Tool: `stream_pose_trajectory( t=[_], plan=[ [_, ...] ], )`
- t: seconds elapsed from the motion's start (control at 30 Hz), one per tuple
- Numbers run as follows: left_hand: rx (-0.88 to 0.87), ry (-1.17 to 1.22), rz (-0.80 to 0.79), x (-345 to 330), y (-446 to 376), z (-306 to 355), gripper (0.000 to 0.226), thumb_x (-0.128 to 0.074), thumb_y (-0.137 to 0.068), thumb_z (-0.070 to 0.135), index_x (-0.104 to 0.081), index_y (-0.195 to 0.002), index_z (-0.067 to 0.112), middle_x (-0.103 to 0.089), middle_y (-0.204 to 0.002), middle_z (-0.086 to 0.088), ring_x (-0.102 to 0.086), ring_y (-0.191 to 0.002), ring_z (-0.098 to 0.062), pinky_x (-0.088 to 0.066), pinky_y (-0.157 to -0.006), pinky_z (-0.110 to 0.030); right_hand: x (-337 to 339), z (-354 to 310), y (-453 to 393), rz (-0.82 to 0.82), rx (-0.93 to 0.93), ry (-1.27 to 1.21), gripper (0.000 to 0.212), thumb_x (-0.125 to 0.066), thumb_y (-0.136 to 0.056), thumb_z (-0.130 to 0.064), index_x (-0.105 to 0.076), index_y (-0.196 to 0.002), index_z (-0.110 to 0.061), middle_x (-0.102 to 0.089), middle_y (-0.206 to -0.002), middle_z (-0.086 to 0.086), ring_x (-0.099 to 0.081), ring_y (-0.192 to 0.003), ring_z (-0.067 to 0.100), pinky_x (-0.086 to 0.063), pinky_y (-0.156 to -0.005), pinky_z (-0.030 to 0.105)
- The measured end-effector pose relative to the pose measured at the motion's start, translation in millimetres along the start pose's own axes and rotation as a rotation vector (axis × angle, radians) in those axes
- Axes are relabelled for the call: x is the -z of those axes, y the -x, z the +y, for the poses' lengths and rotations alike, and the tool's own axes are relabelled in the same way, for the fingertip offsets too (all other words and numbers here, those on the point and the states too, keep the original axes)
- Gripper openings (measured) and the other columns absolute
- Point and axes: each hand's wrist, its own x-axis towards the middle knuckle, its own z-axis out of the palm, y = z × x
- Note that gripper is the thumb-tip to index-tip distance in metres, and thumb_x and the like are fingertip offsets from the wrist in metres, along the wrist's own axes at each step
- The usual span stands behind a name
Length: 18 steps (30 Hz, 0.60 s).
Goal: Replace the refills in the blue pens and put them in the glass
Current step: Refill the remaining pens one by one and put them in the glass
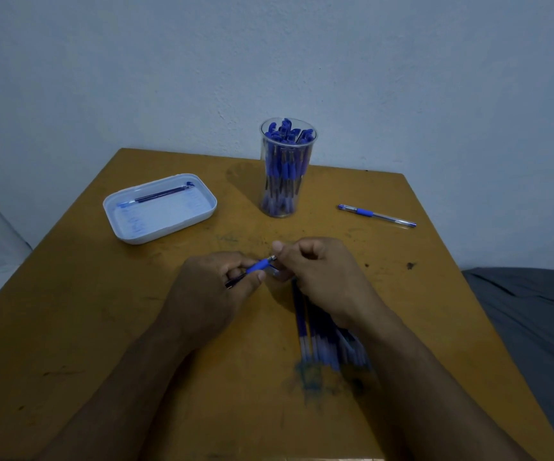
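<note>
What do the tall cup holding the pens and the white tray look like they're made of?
The cup looks like clear glass or plastic: the pens show through its wall. The tray looks like white plastic, smooth with rounded corners and a faint sheen.

A: Location type?
B: A plain room, probably domestic. Indicators: bare, rough-plastered pale wall [402,78]; small worn wooden worktop [69,327] against it, stained with ink; grey fabric [535,327] at the right edge, possibly bedding.

Two bare forearms, no sleeves

The left hand [207,287] and right hand [322,274] wear no rings, watch or gloves.
</note>
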Motion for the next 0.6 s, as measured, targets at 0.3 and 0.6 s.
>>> stream_pose_trajectory(
  t=[0.3, 0.6],
  plan=[
    [-0.115, -0.016, -0.025, 3, -1, 2, 0.023, -0.071, -0.090, 0.033, -0.079, -0.107, 0.020, -0.057, -0.067, 0.017, -0.055, -0.063, -0.008, -0.043, -0.054, -0.024, 6, -6, 5, -0.054, -0.091, -0.264, 0.038, -0.070, -0.095, -0.027, -0.068, -0.083, 0.008, -0.059, -0.054, 0.000, -0.044, -0.035, 0.001, -0.032, -0.038, 0.009],
    [-0.121, -0.018, -0.041, 1, -1, 2, 0.022, -0.065, -0.091, 0.036, -0.079, -0.104, 0.024, -0.062, -0.071, 0.021, -0.060, -0.066, -0.009, -0.038, -0.055, -0.012, 11, -1, 0, -0.108, -0.051, -0.157, 0.010, -0.072, -0.091, -0.004, -0.074, -0.101, -0.008, -0.063, -0.075, 0.009, -0.046, -0.044, -0.001, -0.036, -0.043, 0.012]
  ],
)
